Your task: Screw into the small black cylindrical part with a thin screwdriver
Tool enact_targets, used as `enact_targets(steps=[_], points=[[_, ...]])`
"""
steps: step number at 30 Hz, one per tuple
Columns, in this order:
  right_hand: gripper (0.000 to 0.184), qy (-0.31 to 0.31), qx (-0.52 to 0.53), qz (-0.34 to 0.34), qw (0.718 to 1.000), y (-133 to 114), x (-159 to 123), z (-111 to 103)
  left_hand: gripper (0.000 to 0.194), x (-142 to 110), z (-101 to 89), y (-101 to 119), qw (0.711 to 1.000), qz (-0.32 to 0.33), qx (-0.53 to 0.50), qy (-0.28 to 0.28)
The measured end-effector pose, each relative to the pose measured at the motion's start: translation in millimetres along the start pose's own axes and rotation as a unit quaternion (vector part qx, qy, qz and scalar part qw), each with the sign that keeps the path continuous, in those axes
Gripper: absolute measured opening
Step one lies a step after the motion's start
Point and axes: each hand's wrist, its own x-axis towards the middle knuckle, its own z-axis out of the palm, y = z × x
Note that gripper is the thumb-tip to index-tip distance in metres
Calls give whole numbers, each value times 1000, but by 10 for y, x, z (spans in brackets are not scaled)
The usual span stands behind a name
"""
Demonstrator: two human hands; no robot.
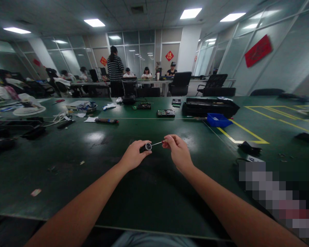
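In the middle of the head view, my left hand [136, 153] is closed around a small black cylinder [148, 146] with a pale ring at its open end. That end faces right and toward me. My right hand [179, 149] pinches a thin screwdriver [157, 143]; a bit of red shows at the fingertips, and most of its handle is hidden. Its bright metal shaft slants left and down, with the tip at the cylinder's ringed end. Whether the tip is inside or only touching, I cannot tell. Both hands are above the dark green table [144, 199].
Across the table lie hard drives [166, 113], a black tray [209, 107], a blue bin [218, 120], a dark rod-like tool [106, 121] and a white fan [29, 106]. A black box [249, 148] sits at right. Several people are at tables behind.
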Motion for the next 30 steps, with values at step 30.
enact_targets(steps=[30], points=[[31,-2,-137,-35,990,-128,-43,-14,40,42,10,-53,998,35,45,-13]])
